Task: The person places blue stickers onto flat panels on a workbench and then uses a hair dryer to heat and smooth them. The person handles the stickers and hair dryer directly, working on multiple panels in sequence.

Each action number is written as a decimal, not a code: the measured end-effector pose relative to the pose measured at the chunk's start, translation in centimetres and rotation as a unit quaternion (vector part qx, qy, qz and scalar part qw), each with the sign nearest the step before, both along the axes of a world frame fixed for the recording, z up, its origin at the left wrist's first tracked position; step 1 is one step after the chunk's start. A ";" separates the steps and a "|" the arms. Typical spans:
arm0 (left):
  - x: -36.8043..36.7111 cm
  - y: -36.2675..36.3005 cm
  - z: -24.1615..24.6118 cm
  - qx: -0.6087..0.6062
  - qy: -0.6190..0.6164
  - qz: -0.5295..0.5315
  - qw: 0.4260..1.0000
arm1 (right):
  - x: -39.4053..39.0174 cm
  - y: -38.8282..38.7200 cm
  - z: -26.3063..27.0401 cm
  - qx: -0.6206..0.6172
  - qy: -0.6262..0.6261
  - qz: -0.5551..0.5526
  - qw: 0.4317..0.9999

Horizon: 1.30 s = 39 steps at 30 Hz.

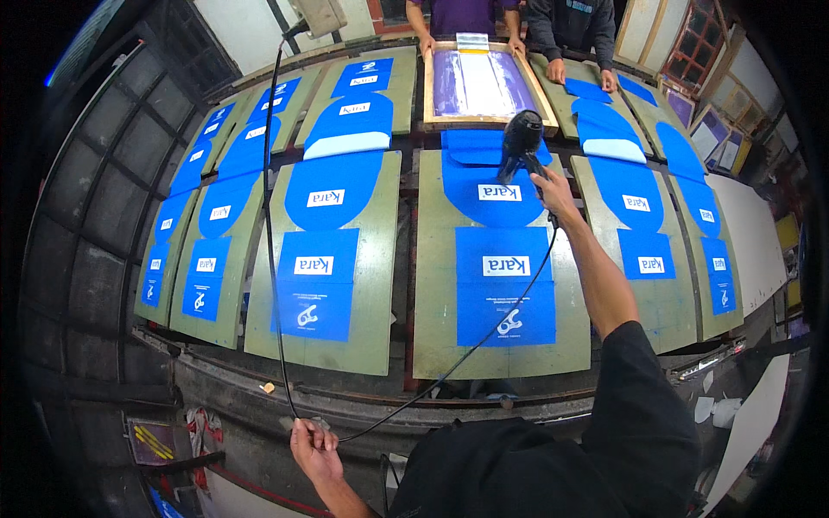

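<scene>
My right hand [557,194] grips the handle of a black hair dryer [526,133]. The dryer is above a rounded blue fabric piece [461,197] with a white printed block on it. Down to the left, my left hand [316,448] pinches the black power cord [277,324]. From that hand one stretch of cord rises toward the top of the view, and another crosses to the dryer. Below the rounded piece, a rectangular blue fabric piece [473,307] lies flat on a greenish board [432,311], with white printed writing and a logo.
Across the table, one person's hands [427,45] hold a wooden screen-printing frame [435,120]; another person's hands [607,80] touch blue fabric [587,89]. More printed boards [375,259] stand on both sides. A dark metal rail [227,382] runs along the near edge.
</scene>
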<state>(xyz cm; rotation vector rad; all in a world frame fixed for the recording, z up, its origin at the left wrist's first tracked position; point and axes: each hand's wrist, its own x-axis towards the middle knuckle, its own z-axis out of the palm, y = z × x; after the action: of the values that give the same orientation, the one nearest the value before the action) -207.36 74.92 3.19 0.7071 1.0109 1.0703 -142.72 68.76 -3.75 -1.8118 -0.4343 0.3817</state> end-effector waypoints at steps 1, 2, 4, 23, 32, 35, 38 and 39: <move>0.1 -0.1 0.0 0.002 0.007 0.003 1.000 | -0.1 0.6 0.0 0.005 0.024 0.007 1.000; 0.1 -0.1 0.0 0.002 0.009 0.004 1.000 | -0.4 1.4 -0.1 0.011 0.019 0.024 0.999; 0.0 -0.2 0.1 0.007 0.007 -0.002 1.000 | -0.8 2.6 0.2 0.017 -0.004 0.057 0.998; -0.2 -0.6 0.1 -0.029 0.012 -0.018 0.999 | -1.7 1.9 2.1 -0.012 -0.007 0.123 0.992; 0.3 -0.4 0.0 -0.052 0.039 -0.008 0.998 | -1.3 1.7 2.2 -0.018 -0.022 0.106 0.994; 0.5 -0.4 0.2 -0.017 0.039 -0.011 0.999 | -1.1 1.6 2.4 -0.072 0.030 0.107 0.991; 0.8 -0.4 0.0 -0.056 0.031 -0.007 0.998 | -0.9 1.6 2.4 -0.035 -0.023 0.119 0.992; 0.9 -0.3 -0.1 -0.066 0.044 -0.016 0.997 | -0.8 1.7 2.4 -0.006 -0.035 0.138 0.990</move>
<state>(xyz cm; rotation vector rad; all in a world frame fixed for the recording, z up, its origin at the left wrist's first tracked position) -206.42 74.62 3.10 0.6641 1.1314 0.9427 -143.55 70.50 -1.38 -1.7849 -0.7366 0.5127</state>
